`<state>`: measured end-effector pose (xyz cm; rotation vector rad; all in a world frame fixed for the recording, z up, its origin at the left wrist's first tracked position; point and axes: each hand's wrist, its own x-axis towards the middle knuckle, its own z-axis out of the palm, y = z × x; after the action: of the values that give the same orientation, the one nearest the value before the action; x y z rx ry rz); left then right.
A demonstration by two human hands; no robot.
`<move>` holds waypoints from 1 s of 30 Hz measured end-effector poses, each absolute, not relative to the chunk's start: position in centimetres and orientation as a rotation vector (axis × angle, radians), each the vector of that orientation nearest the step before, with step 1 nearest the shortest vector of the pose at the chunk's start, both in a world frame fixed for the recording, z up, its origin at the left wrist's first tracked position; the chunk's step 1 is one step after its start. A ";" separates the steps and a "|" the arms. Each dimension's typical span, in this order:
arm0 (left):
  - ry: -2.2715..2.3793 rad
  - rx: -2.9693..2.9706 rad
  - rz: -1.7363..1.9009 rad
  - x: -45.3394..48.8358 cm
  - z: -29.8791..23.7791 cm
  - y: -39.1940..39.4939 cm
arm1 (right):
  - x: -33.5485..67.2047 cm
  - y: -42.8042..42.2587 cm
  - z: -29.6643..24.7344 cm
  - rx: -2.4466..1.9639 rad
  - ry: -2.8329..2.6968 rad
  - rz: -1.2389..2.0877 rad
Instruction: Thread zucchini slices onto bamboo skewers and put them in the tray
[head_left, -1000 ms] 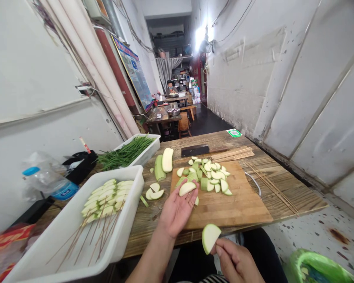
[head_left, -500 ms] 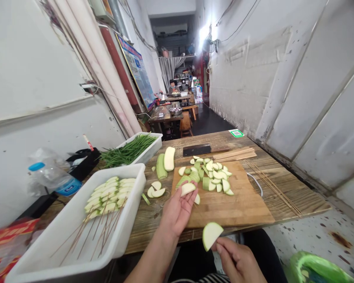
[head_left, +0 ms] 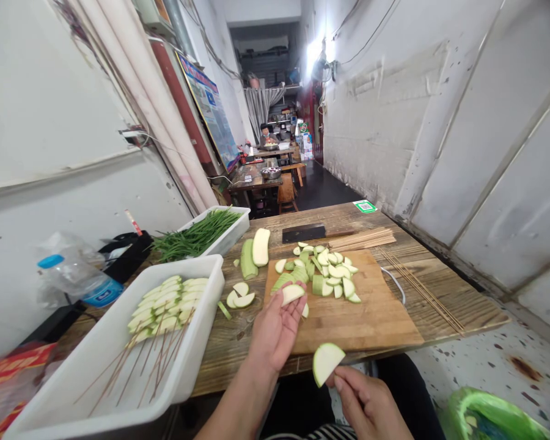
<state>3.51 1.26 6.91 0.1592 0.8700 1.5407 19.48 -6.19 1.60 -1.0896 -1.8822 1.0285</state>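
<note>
Palm up over the near left of the cutting board [head_left: 362, 330], my left hand [head_left: 277, 333] holds a half-round zucchini slice [head_left: 293, 294] between thumb and fingers. My right hand [head_left: 371, 400], lower and in front of the table edge, pinches at the lower corner of a larger zucchini slice [head_left: 326, 362]; whether a skewer runs through it is hard to make out. A heap of cut zucchini pieces [head_left: 334, 269] lies on the board. On the left, a white tray [head_left: 201, 330] contains skewered zucchini slices [head_left: 165, 305].
Behind the board lie a cleaver [head_left: 302, 233] and a bundle of bamboo skewers [head_left: 366, 238]. More loose skewers [head_left: 421, 290] are at the right. Peeled zucchini chunks [head_left: 261, 247] stand beside a tray of green stalks [head_left: 201, 232]. A green-lined bin [head_left: 458, 397] is on the floor.
The whole view has shifted slightly. Both hands keep their zucchini slices in nearly the same places.
</note>
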 end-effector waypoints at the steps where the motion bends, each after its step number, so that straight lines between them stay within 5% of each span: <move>1: 0.871 0.159 1.541 3.5 6.9 1.3 | 19.5 -6.2 1.6 -1.089 -1.877 1.030; 30: 0.985 0.161 1.578 3.3 5.7 1.6 | 19.4 -6.2 1.5 -1.076 -1.973 0.851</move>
<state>3.35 1.56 5.72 0.1612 0.9848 1.5783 19.37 -6.22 1.48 -1.0758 -1.9728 0.8514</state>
